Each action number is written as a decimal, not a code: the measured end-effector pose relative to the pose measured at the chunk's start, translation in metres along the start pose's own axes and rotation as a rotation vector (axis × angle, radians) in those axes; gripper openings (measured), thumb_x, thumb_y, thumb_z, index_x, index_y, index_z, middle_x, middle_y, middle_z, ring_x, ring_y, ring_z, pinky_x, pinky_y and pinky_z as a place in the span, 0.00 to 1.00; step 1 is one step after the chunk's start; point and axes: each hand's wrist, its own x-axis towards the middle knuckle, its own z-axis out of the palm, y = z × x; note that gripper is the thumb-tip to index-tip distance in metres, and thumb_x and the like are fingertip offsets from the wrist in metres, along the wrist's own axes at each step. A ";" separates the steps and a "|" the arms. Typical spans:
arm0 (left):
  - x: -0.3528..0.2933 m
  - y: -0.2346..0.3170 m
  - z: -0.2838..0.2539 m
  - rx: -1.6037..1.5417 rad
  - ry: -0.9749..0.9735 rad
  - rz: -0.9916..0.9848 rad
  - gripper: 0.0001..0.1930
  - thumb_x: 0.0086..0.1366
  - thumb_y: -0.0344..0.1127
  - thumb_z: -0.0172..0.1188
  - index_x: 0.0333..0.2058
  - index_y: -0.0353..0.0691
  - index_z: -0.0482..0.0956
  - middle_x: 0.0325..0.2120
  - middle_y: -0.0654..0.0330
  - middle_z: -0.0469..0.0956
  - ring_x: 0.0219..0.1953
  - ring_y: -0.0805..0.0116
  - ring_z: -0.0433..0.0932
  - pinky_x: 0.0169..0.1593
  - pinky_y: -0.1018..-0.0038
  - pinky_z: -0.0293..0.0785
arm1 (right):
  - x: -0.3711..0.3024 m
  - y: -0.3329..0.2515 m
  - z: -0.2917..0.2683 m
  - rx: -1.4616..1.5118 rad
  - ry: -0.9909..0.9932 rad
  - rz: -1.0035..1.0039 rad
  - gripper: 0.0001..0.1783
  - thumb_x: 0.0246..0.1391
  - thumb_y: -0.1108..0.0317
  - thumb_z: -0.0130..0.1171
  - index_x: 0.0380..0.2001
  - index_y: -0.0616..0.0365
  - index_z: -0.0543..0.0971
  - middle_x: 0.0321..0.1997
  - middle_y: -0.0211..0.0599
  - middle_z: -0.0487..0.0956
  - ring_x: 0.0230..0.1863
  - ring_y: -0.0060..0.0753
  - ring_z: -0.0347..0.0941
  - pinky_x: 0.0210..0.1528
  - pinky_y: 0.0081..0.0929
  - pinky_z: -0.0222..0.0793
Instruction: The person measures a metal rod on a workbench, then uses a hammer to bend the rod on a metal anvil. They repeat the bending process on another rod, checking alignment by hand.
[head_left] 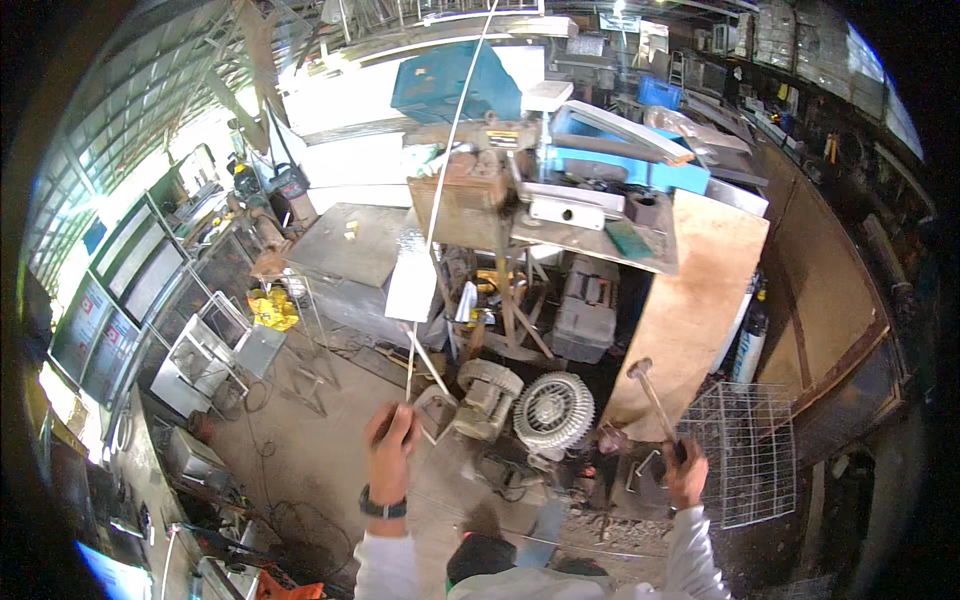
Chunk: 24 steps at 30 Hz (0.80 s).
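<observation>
My right hand [686, 474] is closed round the handle of a hammer [655, 402], whose head points up and away in front of a tall wooden board [690, 300]. My left hand [392, 440], with a dark watch at the wrist, is raised left of centre with its fingers curled. From its fingertips a thin pale rod [409, 375] runs upward. It appears to line up with the long thin white line [462, 105] above, though the bright white panel [410, 285] hides the join. Beyond the hands, on the floor, are a grey motor [487, 398] and a round finned blower housing [553, 412].
A cluttered workbench [590, 235] with a vise [485, 140] and blue bin [690, 178] stands ahead. A grey toolbox [586, 310] sits under it. At right are a wire grid [745, 455] and a gas cylinder [750, 335]. Cables [300, 520] lie on the floor at left.
</observation>
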 end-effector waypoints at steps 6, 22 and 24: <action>-0.020 0.041 -0.140 0.172 0.258 -0.094 0.15 0.68 0.42 0.60 0.30 0.36 0.75 0.19 0.68 0.68 0.19 0.82 0.61 0.21 0.80 0.51 | 0.187 -0.090 0.045 -0.015 0.074 -0.331 0.16 0.53 0.56 0.65 0.33 0.58 0.81 0.36 0.51 0.79 0.33 0.61 0.76 0.33 0.48 0.72; -0.128 0.078 -0.189 0.395 0.728 -0.083 0.12 0.63 0.39 0.65 0.26 0.38 0.76 0.19 0.69 0.70 0.19 0.81 0.65 0.21 0.81 0.59 | 0.432 -0.132 0.145 -0.274 -0.084 -0.419 0.30 0.49 0.47 0.67 0.50 0.55 0.79 0.56 0.50 0.76 0.56 0.54 0.72 0.58 0.44 0.68; -0.129 0.081 -0.184 0.379 0.647 -0.195 0.12 0.64 0.39 0.64 0.27 0.37 0.78 0.19 0.70 0.70 0.20 0.81 0.65 0.23 0.81 0.61 | 0.426 -0.128 0.131 -0.234 0.240 -0.577 0.28 0.54 0.48 0.64 0.47 0.62 0.80 0.53 0.54 0.77 0.53 0.57 0.72 0.56 0.45 0.67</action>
